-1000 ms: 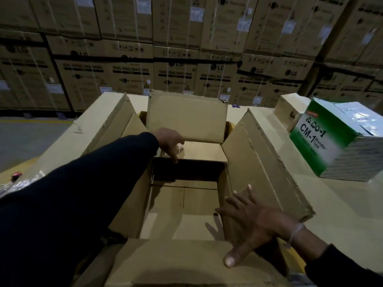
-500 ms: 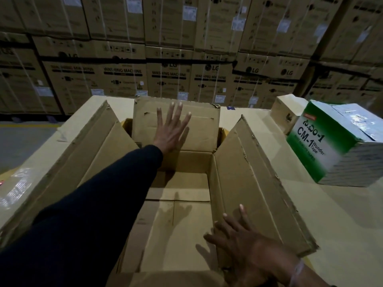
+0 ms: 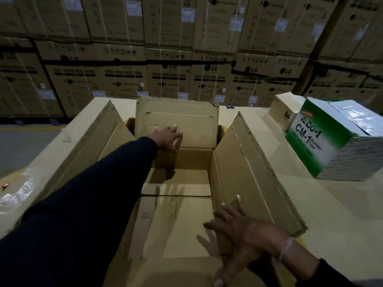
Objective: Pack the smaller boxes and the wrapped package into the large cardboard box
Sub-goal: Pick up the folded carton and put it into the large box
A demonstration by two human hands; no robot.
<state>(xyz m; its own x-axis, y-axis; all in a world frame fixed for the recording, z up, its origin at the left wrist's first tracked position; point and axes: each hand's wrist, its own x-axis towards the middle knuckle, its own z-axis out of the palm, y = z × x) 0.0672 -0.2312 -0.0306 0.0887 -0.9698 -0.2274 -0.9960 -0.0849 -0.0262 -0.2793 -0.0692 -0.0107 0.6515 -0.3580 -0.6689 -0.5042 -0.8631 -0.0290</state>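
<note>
The large cardboard box (image 3: pixel 244 168) stands open in front of me with all its flaps up and nothing inside. My left hand (image 3: pixel 167 137) lies flat against the lower part of the far flap, fingers apart. My right hand (image 3: pixel 238 228) presses flat on the inner face of the right flap near the front corner, fingers spread. To the right on the same surface sits a green and white box (image 3: pixel 323 139) printed "CM-1 Wonder Tape", and a small plain cardboard box (image 3: pixel 286 112) stands just behind it. I see no wrapped package.
The boxes rest on a broad cardboard surface (image 3: pixel 331 204). A wall of stacked washing machine cartons (image 3: pixel 186 59) fills the background. A grey floor (image 3: pixel 24 146) and something in shiny plastic wrap (image 3: pixel 18 191) lie at the left.
My left hand went from the far wall's top edge up onto the far flap, then slid lower on it. The far flap now stands more upright. My right hand stays on the right flap.
</note>
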